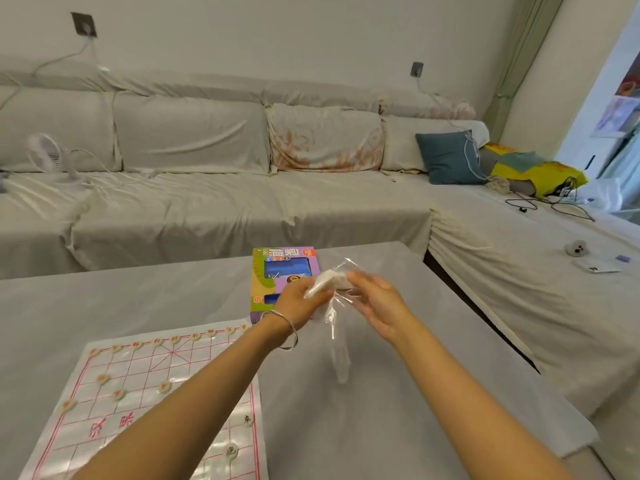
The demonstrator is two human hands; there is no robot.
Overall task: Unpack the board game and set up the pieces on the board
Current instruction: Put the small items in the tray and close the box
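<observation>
Hands meet above the worktop [415, 375]: the left hand [301, 296] and the right hand [377, 299] both pinch a clear plastic bag [332, 278], its loose tail hanging down between the forearms. What it holds is too blurred to tell. The board [138, 410] lies flat at the near left with several pieces [165, 386] already on it; the box [273, 268] sits just behind the hands. If the bag gives way suddenly, anything inside could scatter and roll off the edge, and the left forearm, hanging over the board, could sweep placed pieces out of position.
</observation>
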